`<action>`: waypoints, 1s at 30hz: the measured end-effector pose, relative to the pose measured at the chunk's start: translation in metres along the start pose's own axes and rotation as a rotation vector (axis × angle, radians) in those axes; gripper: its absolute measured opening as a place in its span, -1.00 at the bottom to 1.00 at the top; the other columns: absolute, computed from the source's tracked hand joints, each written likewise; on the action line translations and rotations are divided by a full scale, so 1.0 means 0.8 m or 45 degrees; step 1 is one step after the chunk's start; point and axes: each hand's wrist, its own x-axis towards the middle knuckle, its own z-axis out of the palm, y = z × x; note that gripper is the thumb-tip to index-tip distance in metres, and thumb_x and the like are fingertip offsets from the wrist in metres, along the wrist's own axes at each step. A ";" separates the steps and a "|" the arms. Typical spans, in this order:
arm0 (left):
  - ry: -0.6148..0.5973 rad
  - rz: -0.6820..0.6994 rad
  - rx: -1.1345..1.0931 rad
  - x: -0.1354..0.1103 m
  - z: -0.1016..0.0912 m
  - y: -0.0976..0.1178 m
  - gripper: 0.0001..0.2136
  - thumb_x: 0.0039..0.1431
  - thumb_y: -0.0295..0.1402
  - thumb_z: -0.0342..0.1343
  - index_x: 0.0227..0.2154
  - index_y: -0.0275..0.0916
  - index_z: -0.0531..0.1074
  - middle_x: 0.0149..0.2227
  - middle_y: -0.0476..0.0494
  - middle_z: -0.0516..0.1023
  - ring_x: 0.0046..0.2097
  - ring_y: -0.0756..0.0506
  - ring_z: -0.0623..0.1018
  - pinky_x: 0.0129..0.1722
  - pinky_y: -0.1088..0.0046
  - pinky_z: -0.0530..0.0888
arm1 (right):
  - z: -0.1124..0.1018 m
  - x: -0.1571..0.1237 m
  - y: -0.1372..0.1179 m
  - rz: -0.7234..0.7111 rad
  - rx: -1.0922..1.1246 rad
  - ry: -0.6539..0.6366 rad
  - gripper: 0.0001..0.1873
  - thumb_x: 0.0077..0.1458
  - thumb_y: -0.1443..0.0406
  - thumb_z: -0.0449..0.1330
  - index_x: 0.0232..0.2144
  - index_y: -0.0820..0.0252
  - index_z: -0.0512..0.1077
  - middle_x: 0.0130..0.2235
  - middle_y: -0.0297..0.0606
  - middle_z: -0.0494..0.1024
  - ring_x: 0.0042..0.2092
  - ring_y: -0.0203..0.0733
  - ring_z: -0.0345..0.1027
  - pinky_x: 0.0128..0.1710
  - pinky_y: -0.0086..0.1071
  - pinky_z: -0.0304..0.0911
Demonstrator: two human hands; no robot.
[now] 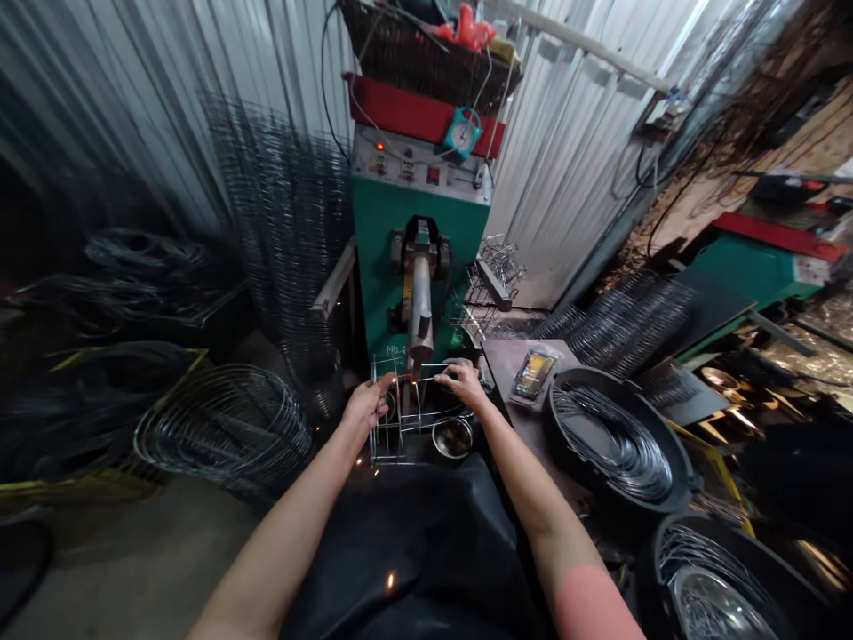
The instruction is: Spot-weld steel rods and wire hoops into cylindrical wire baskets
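A small wire frame (390, 440) of thin metal rods stands under the tip of a green spot welder (374, 267). My left hand (365, 406) is closed on the frame's left side, with thumb and forefinger near the weld point. My right hand (461, 382) pinches the right end of a straight metal rod (432, 377) lying across the frame. The welder's electrode (416, 364) comes down on the wires between my hands. It glows orange there, and sparks fly toward the dark apron (413, 542) over my lap. A round metal bowl (453, 437) sits just below my right hand.
On the right, a phone in a clear pouch (533, 373) lies on a bench beside a black basin (556, 418) of wire rings. Another basin (659, 542) is nearer. Tall stacks of wire pieces (280, 222) and a pile of wire hoops (219, 427) stand left.
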 end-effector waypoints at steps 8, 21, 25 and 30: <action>-0.082 0.013 0.108 -0.017 -0.010 -0.002 -0.58 -0.42 -0.23 0.35 -0.56 -0.22 0.19 -0.73 0.28 -0.01 -0.73 0.18 -0.03 -0.79 0.67 -0.05 | 0.007 -0.014 0.003 -0.073 -0.027 -0.012 -0.77 -0.05 0.12 0.24 -0.51 0.17 0.48 -0.11 -0.22 0.46 0.01 -0.11 0.16 -0.06 -0.19 -0.03; 0.073 -0.153 0.096 -0.099 -0.139 -0.014 -0.66 -0.23 -0.17 0.28 -0.41 -0.21 0.33 -0.60 0.09 0.27 -0.66 0.11 0.27 -0.80 0.66 0.15 | -0.092 -0.142 0.014 -0.303 0.225 0.099 -0.71 -0.02 0.21 0.23 -0.21 0.18 0.43 -0.23 -0.24 0.53 -0.18 -0.21 0.38 -0.13 -0.34 0.19; 0.130 -0.066 0.161 -0.116 -0.164 0.001 -0.61 -0.25 -0.11 0.26 -0.33 -0.16 0.38 -0.47 -0.04 0.45 -0.51 -0.02 0.46 -0.63 0.52 0.42 | -0.113 -0.161 -0.011 -0.287 0.516 0.157 -0.73 -0.02 0.13 0.21 -0.33 0.20 0.47 -0.34 -0.30 0.53 -0.27 -0.27 0.38 -0.22 -0.40 0.22; -0.041 0.054 0.327 -0.136 -0.158 0.031 -0.48 -0.33 -0.10 0.27 -0.19 -0.09 0.41 -0.44 -0.08 0.51 -0.38 -0.15 0.51 -0.50 0.37 0.48 | -0.098 -0.159 -0.078 -0.492 0.645 0.420 -0.72 0.08 0.12 0.11 -0.39 0.23 0.44 -0.39 -0.30 0.48 -0.32 -0.32 0.35 -0.28 -0.45 0.24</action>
